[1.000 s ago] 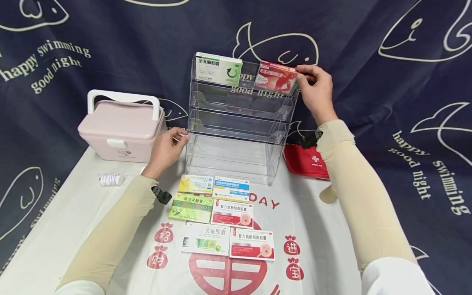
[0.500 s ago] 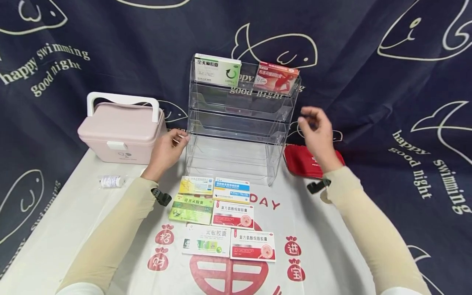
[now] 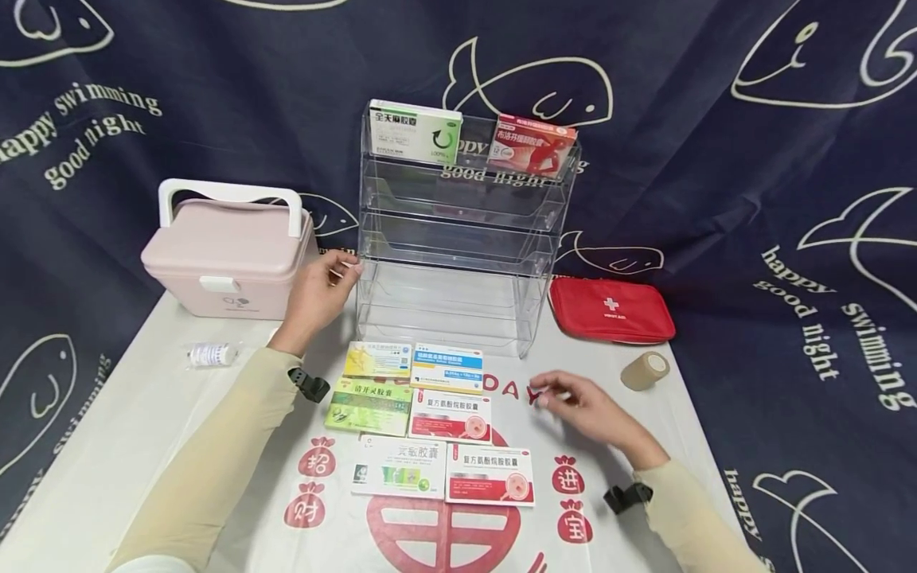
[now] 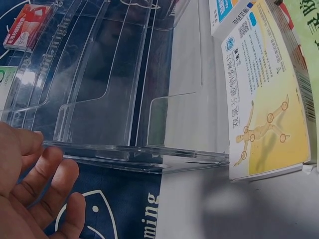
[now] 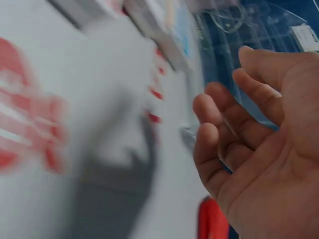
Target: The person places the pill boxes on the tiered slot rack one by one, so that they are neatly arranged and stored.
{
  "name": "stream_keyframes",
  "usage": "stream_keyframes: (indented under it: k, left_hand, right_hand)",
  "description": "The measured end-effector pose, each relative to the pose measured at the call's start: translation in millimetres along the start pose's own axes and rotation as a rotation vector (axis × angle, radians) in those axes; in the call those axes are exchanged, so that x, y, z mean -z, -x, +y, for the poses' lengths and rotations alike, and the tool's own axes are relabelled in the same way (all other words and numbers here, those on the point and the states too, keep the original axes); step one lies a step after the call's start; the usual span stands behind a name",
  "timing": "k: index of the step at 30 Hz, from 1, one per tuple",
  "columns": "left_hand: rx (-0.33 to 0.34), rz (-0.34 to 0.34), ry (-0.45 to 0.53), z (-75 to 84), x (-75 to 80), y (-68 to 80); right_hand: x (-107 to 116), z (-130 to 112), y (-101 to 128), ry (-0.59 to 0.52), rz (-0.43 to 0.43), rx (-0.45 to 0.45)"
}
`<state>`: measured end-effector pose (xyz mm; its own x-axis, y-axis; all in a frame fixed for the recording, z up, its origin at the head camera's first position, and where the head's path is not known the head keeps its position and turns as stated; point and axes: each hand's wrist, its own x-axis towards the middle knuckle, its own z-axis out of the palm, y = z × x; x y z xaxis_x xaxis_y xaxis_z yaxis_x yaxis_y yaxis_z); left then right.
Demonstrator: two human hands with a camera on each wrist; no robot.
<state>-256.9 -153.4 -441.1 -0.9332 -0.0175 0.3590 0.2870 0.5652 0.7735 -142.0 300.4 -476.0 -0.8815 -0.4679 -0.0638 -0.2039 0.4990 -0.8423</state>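
A clear tiered rack [image 3: 458,239] stands mid-table. Its top tier holds a green-and-white box [image 3: 415,131] and a red box [image 3: 532,146]. My left hand [image 3: 347,271] rests with relaxed fingers against the rack's left edge; the left wrist view shows its fingers [image 4: 45,174] beside the rack [image 4: 124,99]. My right hand [image 3: 553,395] hovers empty just above the cloth, right of several medicine boxes, nearest a red-and-white box [image 3: 450,415]. In the blurred right wrist view the right hand [image 5: 239,124] shows an empty palm with loosely bent fingers.
A pink carry case [image 3: 225,255] sits left of the rack, with a small vial [image 3: 210,354] in front of it. Right of the rack lie a red first-aid pouch [image 3: 610,309] and a tan tape roll [image 3: 645,370]. A yellow box [image 4: 264,99] lies nearest the rack's foot.
My right hand let go of the red box on the top tier and dropped down to the table beside the medicine boxes. The left hand stayed at the rack's edge.
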Motion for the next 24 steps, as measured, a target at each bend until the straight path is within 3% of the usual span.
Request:
stream_keyframes:
  k: [5, 10, 18, 24]
  left_hand:
    - [0.002, 0.008, -0.003, 0.1, 0.5, 0.4]
    - [0.0, 0.005, 0.008, 1.2, 0.9, -0.2]
    - [-0.006, 0.002, -0.001, 0.2, 0.2, -0.3]
    - [0.0, 0.006, 0.006, 0.0, -0.6, 0.4]
  right_hand:
    - [-31.7, 4.4, 28.6, 0.032, -0.047, -0.088]
    - [-47.5, 7.0, 43.1, 0.071, -0.021, -0.123]
    - [-58.1, 9.8, 47.4, 0.127, -0.035, -0.124]
    - [-67.0, 9.1, 48.7, 0.178, -0.009, -0.054]
